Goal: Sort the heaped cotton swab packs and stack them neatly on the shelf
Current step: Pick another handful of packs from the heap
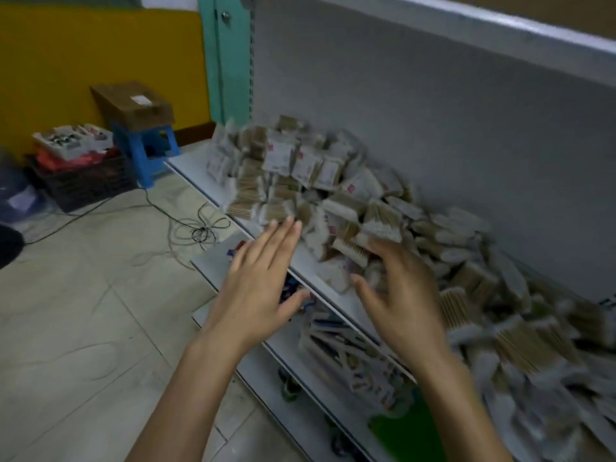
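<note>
- Head view: the cotton swab packs (300,181) lie in a loose heap along the shelf (311,266); nothing looks stacked yet.
- Your left hand (263,278) hovers at the shelf edge, grip apart and fingers straight, probably to corral the heap.
- Your right hand (400,295) reaches into the packs, grip apart and loosely curved, holding nothing, ready to gather.

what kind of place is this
Likely a small shop: a metal display shelf heaped with cotton swab packs, packaged goods on the tier below, a cardboard box on a stool.
</note>
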Available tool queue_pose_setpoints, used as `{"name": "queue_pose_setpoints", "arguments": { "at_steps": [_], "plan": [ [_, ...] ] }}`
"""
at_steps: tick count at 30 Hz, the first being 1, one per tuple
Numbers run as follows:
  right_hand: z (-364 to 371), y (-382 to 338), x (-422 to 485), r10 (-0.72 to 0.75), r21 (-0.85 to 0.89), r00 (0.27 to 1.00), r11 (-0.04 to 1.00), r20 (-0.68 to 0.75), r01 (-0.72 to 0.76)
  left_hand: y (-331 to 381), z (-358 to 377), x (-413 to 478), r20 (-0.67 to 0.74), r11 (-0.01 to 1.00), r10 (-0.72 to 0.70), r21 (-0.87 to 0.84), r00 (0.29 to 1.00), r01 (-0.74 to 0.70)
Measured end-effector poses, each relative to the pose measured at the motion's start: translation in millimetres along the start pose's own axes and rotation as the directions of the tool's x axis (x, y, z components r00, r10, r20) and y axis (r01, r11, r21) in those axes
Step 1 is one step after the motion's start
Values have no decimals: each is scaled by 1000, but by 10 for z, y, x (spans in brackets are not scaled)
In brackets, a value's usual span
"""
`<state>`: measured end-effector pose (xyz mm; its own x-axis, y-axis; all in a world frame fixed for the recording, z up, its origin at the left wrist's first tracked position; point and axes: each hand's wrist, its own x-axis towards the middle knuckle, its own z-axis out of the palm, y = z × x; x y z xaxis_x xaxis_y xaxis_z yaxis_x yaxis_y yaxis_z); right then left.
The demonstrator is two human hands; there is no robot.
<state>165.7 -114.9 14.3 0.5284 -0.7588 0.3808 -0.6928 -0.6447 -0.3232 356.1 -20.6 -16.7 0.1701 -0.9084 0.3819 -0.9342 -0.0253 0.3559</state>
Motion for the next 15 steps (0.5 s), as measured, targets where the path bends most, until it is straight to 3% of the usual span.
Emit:
{"name": "queue_pose_setpoints", "arguments": {
  "at_steps": [4, 7, 11, 15],
  "plan": [
    [160, 95, 222, 121, 39, 992, 992, -33, -120, -259, 131, 570, 50, 986, 123, -118, 991, -117],
    [409, -25, 600, 170, -158, 975, 969, -140, -192, -536, 208, 985, 74, 957, 241, -183, 968, -225],
    [821, -146, 1127, 198, -428, 947, 855, -251, -293, -979, 245, 1494, 91, 898, 374, -283, 923, -336],
    [977, -147, 1326, 167, -457, 928, 832, -334, -314, -1307, 306, 1805, 138, 845, 436, -403, 889, -352]
  ]
}}
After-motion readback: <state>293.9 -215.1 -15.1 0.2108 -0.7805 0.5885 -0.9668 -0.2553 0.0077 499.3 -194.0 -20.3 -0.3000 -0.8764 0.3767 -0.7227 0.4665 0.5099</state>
